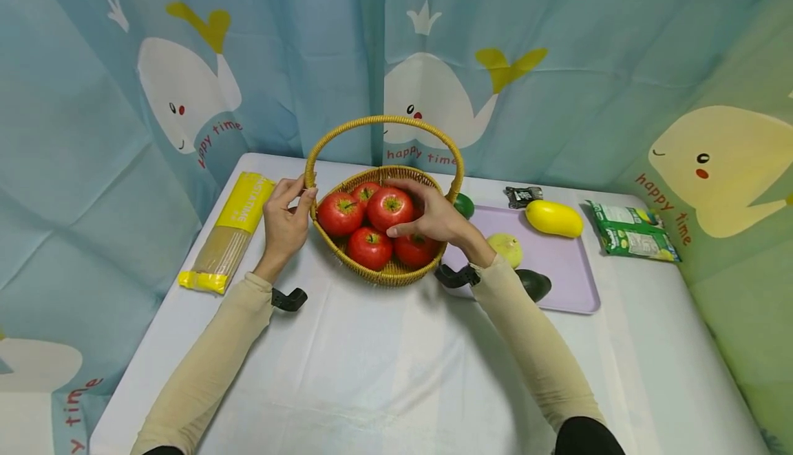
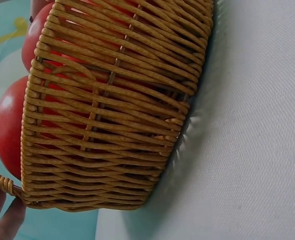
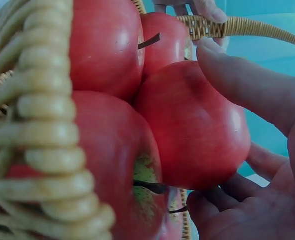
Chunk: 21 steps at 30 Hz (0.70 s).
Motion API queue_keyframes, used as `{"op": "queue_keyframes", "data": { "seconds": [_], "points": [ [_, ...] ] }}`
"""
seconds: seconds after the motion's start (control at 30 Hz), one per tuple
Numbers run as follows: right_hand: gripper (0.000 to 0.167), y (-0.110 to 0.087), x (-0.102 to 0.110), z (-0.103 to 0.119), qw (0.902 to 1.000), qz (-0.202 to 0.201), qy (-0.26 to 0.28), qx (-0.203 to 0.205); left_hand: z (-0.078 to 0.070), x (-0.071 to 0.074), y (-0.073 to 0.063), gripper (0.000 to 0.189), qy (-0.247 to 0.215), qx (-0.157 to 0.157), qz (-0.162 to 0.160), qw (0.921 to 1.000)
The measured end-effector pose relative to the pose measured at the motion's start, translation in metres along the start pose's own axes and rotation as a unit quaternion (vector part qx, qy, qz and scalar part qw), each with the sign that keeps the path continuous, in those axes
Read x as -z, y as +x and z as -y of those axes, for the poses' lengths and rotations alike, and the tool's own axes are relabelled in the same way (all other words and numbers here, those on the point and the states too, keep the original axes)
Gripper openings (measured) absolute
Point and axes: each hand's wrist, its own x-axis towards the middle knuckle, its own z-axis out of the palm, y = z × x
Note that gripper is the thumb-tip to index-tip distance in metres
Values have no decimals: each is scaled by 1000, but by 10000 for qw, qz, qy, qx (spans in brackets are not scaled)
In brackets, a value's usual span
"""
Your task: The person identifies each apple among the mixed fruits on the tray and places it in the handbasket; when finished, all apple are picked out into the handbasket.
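Note:
A yellow wicker basket (image 1: 387, 279) full of several red apples (image 1: 369, 248) stands at the back of the table, its tall arched handle (image 1: 384, 120) upright. My left hand (image 1: 286, 219) pinches the handle's left base; in the left wrist view two fingertips (image 2: 11, 220) show there beside the woven side. Over the basket's right rim reaches my right hand (image 1: 436, 215). It grips the top apple (image 3: 192, 130), thumb on one side and fingers curled round the other. That apple rests against its neighbours. Part of another apple is hidden under my right hand.
To the right lies a lilac tray (image 1: 579, 283) with a yellow mango (image 1: 554, 219), a pale green fruit (image 1: 506, 248) and a dark green avocado (image 1: 534, 284). Green snack packs (image 1: 632, 231) and a black packet (image 1: 523, 197) are nearby. Packaged noodles (image 1: 229, 231) lie at left.

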Motion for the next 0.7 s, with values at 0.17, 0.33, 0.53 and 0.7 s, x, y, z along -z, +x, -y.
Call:
{"op": "queue_keyframes", "data": {
  "seconds": [0.17,0.33,0.53,0.7],
  "points": [
    [92,-10,4,5,9996,72,-92,264,2,5,2,32,102,71,192,9997],
    [93,-31,13,13,9967,116,-660,464,-4,17,6,34,609,104,663,9959],
    [77,-67,30,21,9911,53,-1238,492,-6,37,5,37,1620,278,1566,9739],
    [53,-100,50,19,9800,-48,-1877,664,-5,59,0,52,2303,512,2153,9476]
  ]
}}
